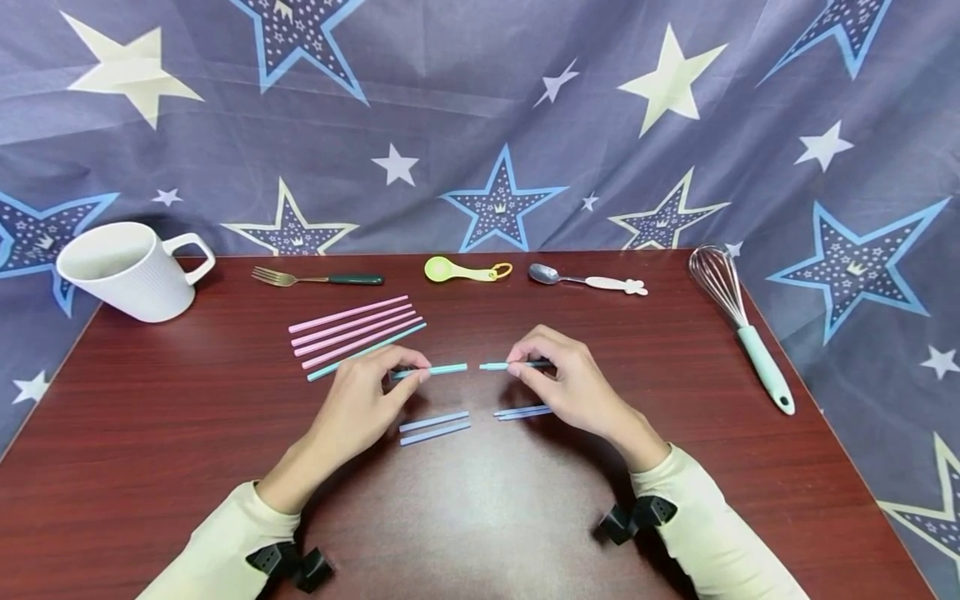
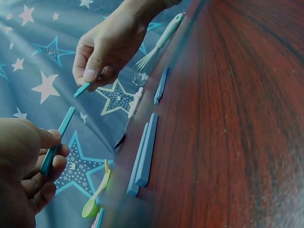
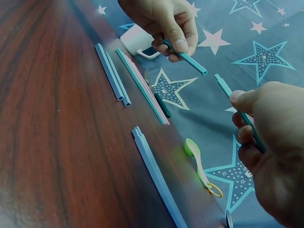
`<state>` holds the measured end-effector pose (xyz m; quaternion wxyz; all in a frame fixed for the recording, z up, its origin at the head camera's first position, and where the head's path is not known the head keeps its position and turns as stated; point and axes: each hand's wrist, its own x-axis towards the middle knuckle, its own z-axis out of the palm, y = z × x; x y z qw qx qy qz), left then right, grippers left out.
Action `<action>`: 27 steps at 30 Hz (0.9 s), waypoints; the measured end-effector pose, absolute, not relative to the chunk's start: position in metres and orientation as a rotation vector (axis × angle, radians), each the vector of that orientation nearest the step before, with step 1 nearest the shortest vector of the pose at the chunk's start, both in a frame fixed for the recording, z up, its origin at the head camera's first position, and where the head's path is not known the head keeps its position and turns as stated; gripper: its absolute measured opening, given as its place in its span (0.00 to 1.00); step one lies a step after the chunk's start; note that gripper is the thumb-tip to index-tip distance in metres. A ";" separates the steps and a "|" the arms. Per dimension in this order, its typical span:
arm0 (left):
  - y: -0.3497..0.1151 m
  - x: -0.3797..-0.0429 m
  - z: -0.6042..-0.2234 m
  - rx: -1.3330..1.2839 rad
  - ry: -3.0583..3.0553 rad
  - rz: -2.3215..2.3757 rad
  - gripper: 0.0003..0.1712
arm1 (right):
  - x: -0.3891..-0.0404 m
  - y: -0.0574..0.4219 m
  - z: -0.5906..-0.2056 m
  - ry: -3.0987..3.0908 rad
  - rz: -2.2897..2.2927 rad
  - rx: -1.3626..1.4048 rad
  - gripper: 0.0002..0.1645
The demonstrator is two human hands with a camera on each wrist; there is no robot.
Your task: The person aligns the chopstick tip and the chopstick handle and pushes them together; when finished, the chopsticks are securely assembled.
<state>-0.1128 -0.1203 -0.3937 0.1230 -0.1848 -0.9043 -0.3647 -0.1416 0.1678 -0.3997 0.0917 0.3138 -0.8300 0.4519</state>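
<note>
My left hand point(image 1: 367, 390) pinches a teal chopstick half point(image 1: 452, 367) between thumb and fingers. Its squared end is hollow in the right wrist view. Facing it, my right hand point(image 1: 567, 379) pinches another teal chopstick half point(image 3: 224, 86) with a narrower stepped tip. The two ends point at each other across a small gap. Below the hands, two thicker blue chopstick halves point(image 1: 435, 432) lie side by side on the left. Two slimmer blue halves point(image 1: 522, 412) lie on the right, partly hidden by my right hand. A long teal chopstick point(image 1: 375, 348) lies just behind my left hand.
Several pink chopsticks point(image 1: 348, 313) lie beside the long teal one. Along the back are a white mug point(image 1: 142, 275), a fork point(image 1: 318, 279), a yellow-green measuring spoon point(image 1: 465, 271) and a spoon point(image 1: 588, 281). A whisk point(image 1: 750, 342) lies at the right edge, before a star-patterned cloth point(image 1: 465, 100).
</note>
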 end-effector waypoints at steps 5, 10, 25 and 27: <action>-0.119 -0.113 -0.394 -0.552 -2.637 -1.078 0.04 | -0.141 0.166 -0.401 -2.456 1.351 0.952 0.02; -0.119 -0.113 -0.394 -0.560 -2.644 -1.081 0.04 | -0.141 0.165 -0.403 -2.439 1.347 0.973 0.02; -0.117 -0.112 -0.396 -0.574 -2.648 -1.082 0.04 | -0.141 0.163 -0.405 -2.445 1.348 0.974 0.03; -0.117 -0.112 -0.396 -0.582 -2.646 -1.082 0.04 | -0.140 0.163 -0.405 -2.451 1.351 0.970 0.02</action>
